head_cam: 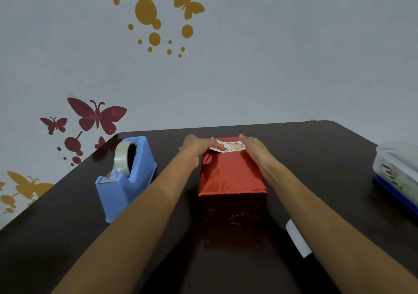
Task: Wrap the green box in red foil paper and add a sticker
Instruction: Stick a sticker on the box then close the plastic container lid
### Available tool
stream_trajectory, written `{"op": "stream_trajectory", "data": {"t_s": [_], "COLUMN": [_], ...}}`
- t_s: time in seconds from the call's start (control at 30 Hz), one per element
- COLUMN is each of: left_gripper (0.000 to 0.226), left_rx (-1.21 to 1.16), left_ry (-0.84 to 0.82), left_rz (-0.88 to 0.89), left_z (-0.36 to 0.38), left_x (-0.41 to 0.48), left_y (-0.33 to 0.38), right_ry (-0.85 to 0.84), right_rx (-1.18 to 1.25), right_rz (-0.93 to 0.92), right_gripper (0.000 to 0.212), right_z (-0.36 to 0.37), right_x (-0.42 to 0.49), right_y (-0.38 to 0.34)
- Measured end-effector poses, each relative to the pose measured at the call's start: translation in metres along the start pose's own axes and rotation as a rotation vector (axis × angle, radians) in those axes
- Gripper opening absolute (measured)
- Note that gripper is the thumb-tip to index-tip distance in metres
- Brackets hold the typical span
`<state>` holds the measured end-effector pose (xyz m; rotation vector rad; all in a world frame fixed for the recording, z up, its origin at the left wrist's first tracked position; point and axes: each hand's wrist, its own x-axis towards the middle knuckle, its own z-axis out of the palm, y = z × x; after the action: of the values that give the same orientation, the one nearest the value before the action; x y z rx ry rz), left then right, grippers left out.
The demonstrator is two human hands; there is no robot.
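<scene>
Box wrapped in shiny red foil paper (230,176) lies lengthwise mid-desk, its far end close to the far edge of the dark brown desk (316,157). No green shows, so wrapping looks done. White-edged picture sticker (230,147) sits across the far end of the top face.

Your left hand (194,146) seems to pinch the sticker's left end, thumb on top, with that corner looking slightly lifted. Your right hand (253,146) lies with fingers straight along the box's far right edge, touching the sticker's right end.

Step in hand: sticking it down. Anchor the right end, lower the left end last, then rub from the middle outward so no bubbles get trapped. Foil creases easily, so press flat and don't drag.

Left fingers are hidden behind the box's far edge. Sticker artwork is too small to read. Near end of the box is in shadow, folds unclear.

Blue plastic tape dispenser with clear tape (126,180) stands near the left edge. White paper strip (297,237) is partly under your right forearm. Clear lidded container with blue base (398,171) is cut off at the right edge.
</scene>
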<state>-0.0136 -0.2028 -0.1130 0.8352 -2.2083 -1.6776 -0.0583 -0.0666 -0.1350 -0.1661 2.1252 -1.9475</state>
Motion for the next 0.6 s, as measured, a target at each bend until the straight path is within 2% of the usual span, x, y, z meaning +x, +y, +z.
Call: {"op": "stream_trajectory", "data": {"t_s": [0.07,0.17,0.23,0.3,0.37,0.4,0.47,0.5,0.57,0.6], "left_gripper": [0.071,0.065,0.059,0.076,0.113,0.122,0.123,0.121,0.114,0.103], "left_rx": [0.198,0.587,0.720,0.783,0.757,0.642,0.217,0.066,0.059,0.094], "left_ry": [0.065,0.189,0.230,0.261,0.250,0.186,-0.024,-0.088,-0.080,-0.027], "left_rz": [0.051,0.182,0.284,0.372,0.352,0.305,0.147,0.074,0.040,0.065], "left_z": [0.005,0.009,0.011,0.013,0.009,0.006,0.004,0.004,0.005,0.007], "left_x": [0.007,0.002,-0.006,-0.011,-0.012,-0.011,-0.001,0.005,0.011,0.014], "left_y": [-0.003,-0.004,-0.005,-0.008,-0.006,-0.004,0.002,0.001,-0.004,-0.007], "right_ry": [-0.022,-0.022,-0.013,-0.015,-0.022,-0.021,-0.009,-0.003,0.039,0.084], "right_rx": [0.011,-0.009,-0.012,-0.033,-0.047,-0.051,-0.069,-0.092,-0.190,-0.240], "right_rz": [-0.016,-0.026,-0.026,-0.033,-0.038,-0.038,-0.052,-0.054,-0.050,-0.061], "right_gripper": [0.050,0.055,0.056,0.058,0.059,0.057,0.061,0.070,0.078,0.070], "right_z": [-0.001,-0.001,-0.002,-0.003,-0.004,-0.004,-0.004,-0.002,-0.001,-0.001], "right_x": [0.003,0.005,0.006,0.006,0.005,0.006,0.005,0.006,0.008,0.010], "right_y": [0.003,0.005,0.005,0.006,0.008,0.009,0.007,0.005,0.001,0.000]}}
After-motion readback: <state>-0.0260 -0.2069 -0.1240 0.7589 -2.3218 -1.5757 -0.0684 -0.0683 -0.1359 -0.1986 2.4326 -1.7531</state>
